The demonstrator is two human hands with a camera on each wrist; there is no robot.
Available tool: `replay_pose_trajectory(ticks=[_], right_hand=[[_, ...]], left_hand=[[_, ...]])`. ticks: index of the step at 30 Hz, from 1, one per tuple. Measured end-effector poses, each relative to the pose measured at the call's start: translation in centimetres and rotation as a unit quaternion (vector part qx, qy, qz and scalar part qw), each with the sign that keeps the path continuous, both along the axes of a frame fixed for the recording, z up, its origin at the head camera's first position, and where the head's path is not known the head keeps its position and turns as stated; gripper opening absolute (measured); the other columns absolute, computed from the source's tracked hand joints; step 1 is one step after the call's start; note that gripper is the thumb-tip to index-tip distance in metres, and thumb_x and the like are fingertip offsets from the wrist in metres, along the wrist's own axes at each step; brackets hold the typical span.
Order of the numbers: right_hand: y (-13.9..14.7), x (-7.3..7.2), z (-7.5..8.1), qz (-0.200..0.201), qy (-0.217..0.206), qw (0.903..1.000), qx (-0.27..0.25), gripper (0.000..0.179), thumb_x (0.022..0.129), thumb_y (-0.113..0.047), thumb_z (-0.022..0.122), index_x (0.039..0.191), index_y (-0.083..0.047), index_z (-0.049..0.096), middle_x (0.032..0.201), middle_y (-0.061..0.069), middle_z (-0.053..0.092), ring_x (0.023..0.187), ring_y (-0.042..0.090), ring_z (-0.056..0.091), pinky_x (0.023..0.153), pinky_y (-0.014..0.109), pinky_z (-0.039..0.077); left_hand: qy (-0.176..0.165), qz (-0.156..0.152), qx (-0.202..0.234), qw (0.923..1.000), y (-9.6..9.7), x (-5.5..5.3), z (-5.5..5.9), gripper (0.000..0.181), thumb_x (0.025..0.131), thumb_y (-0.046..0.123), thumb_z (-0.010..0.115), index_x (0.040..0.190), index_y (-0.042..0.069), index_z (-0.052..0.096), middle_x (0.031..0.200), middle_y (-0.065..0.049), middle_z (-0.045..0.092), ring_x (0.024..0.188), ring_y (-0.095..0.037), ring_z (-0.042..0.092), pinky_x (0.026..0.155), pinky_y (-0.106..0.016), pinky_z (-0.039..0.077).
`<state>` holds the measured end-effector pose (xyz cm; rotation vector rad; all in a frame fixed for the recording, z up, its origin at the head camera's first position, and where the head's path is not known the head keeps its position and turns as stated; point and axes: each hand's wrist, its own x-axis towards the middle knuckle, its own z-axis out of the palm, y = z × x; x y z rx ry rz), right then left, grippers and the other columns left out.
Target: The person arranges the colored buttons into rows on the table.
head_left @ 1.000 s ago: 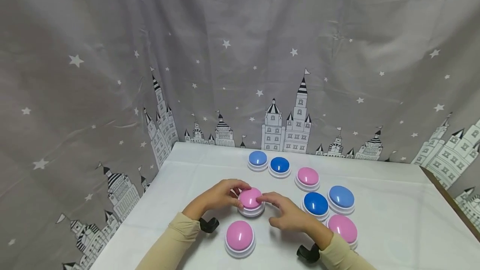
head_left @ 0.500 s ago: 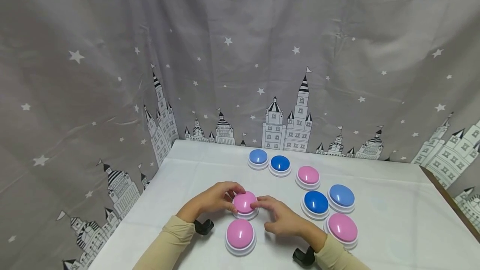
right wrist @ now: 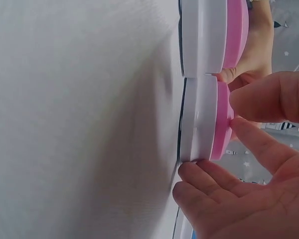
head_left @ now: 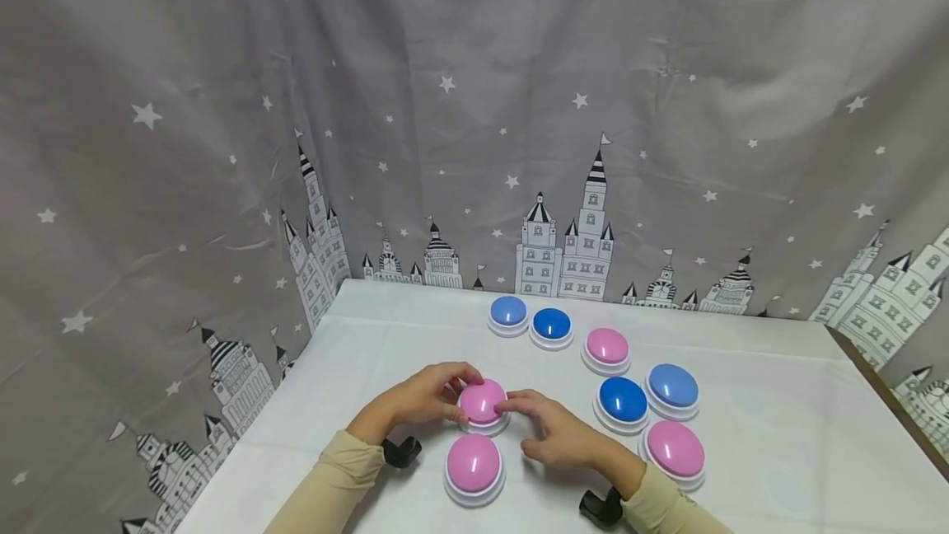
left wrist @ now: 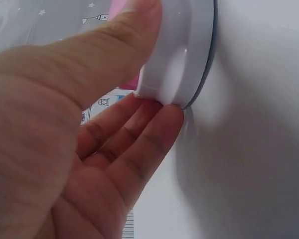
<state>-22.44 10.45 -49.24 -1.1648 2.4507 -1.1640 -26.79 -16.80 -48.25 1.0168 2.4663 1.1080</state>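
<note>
In the head view a pink buzzer button (head_left: pixel 481 402) on a round white base sits flat on the table, just beyond a second pink buzzer button (head_left: pixel 473 463). My left hand (head_left: pixel 432 395) grips the far one from the left; its thumb lies along the dome's side and its fingers meet the white base (left wrist: pixel 174 55) in the left wrist view. From the right, my right hand (head_left: pixel 559 431) touches the same button. Its index finger (right wrist: pixel 254 137) rests on the pink dome and its lower fingertips meet the base, while the thumb stands off. The two bases overlap closely in the right wrist view.
A light blue buzzer (head_left: pixel 508 312), a dark blue one (head_left: pixel 552 325) and a pink one (head_left: pixel 607 347) stand at the back. Right of my right hand are a dark blue buzzer (head_left: pixel 623 400), a light blue one (head_left: pixel 672 386) and a pink one (head_left: pixel 675 450). A castle-print curtain (head_left: pixel 445 138) hangs behind.
Both hands have shifted the far pink buzzer button left and nearer to me, up against the front pink one. Over the last half second hands and buttons stay almost still.
</note>
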Motion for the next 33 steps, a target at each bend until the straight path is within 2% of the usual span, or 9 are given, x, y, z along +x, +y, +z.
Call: replay_pose_trajectory(ticks=[8,11,14,17,21,23,26,29,33], right_hand=[[0.4,0.2,0.3,-0.004,0.011,0.9999,0.008,0.055,0.075,-0.005,0.062,0.127,-0.019,0.053,0.131,0.005,0.046,0.124,0.021,0.040,0.101,0.050,0.030],[0.5,0.1,0.5,0.003,0.003,0.9999,0.012,0.055,0.076,-0.006,0.061,0.129,-0.019,0.051,0.132,0.003,0.045,0.125,0.020,0.038,0.102,0.048,0.029],[1.1,-0.1,1.2,0.018,-0.025,0.9993,0.019,0.054,0.082,-0.009,0.060,0.134,-0.016,0.044,0.134,0.005,0.044,0.125,0.023,0.040,0.101,0.047,0.032],[2.9,-0.5,2.3,0.015,-0.059,0.9979,0.022,0.052,0.088,-0.012,0.057,0.137,-0.015,0.038,0.135,0.008,0.044,0.122,0.027,0.044,0.099,0.046,0.035],[6.9,-1.2,4.2,-0.027,-0.058,0.9977,0.023,0.046,0.091,-0.014,0.055,0.134,-0.014,0.042,0.130,0.013,0.048,0.117,0.030,0.048,0.096,0.047,0.037],[9.0,-1.5,5.0,-0.056,-0.051,0.9967,0.030,0.042,0.091,-0.013,0.056,0.131,-0.012,0.045,0.127,0.014,0.051,0.114,0.032,0.050,0.093,0.047,0.040],[11.7,-1.7,6.0,-0.104,-0.048,0.9919,0.055,0.038,0.090,-0.011,0.056,0.127,-0.009,0.048,0.123,0.016,0.053,0.109,0.034,0.052,0.088,0.047,0.044],[13.5,-1.7,6.4,-0.150,-0.054,0.9834,0.088,0.034,0.089,-0.009,0.055,0.123,-0.007,0.052,0.116,0.015,0.056,0.103,0.030,0.054,0.084,0.046,0.047],[14.6,-1.4,6.8,-0.164,-0.066,0.9773,0.117,0.029,0.088,-0.011,0.057,0.116,-0.006,0.055,0.109,0.013,0.059,0.100,0.030,0.055,0.082,0.048,0.047]], left_hand=[[0.016,-0.020,0.011,0.9996,0.1,0.1,-0.1,0.054,0.073,0.022,0.076,0.121,0.016,0.051,0.117,0.004,0.054,0.100,-0.014,0.055,0.087,-0.032,0.046],[0.006,-0.020,0.013,0.9997,0.1,0.2,0.1,0.055,0.074,0.020,0.076,0.122,0.015,0.050,0.117,0.002,0.054,0.100,-0.015,0.055,0.087,-0.032,0.046],[-0.023,-0.013,0.003,0.9996,0.4,0.4,0.6,0.060,0.076,0.019,0.075,0.126,0.010,0.044,0.116,-0.004,0.053,0.099,-0.019,0.055,0.086,-0.035,0.047],[-0.017,0.012,-0.033,0.9992,1.3,0.7,1.5,0.064,0.078,0.025,0.071,0.129,0.007,0.038,0.118,-0.010,0.050,0.103,-0.024,0.052,0.088,-0.038,0.044],[0.046,0.050,-0.060,0.9959,3.6,0.6,2.9,0.060,0.078,0.033,0.067,0.125,0.007,0.041,0.121,-0.013,0.048,0.109,-0.028,0.047,0.090,-0.038,0.040],[0.073,0.053,-0.052,0.9946,5.2,0.4,3.4,0.053,0.081,0.033,0.065,0.122,0.007,0.044,0.120,-0.012,0.049,0.107,-0.029,0.049,0.089,-0.034,0.042],[0.108,0.037,-0.053,0.9920,7.9,0.2,3.5,0.047,0.082,0.030,0.065,0.119,0.006,0.048,0.117,-0.010,0.053,0.103,-0.025,0.054,0.086,-0.028,0.044],[0.119,0.018,-0.068,0.9904,10.6,0.4,3.4,0.044,0.082,0.028,0.066,0.119,0.008,0.049,0.117,-0.006,0.055,0.102,-0.020,0.055,0.086,-0.024,0.043],[0.136,0.006,-0.095,0.9861,13.7,0.6,2.9,0.043,0.081,0.029,0.067,0.117,0.012,0.050,0.115,-0.002,0.057,0.100,-0.014,0.055,0.085,-0.021,0.043]])
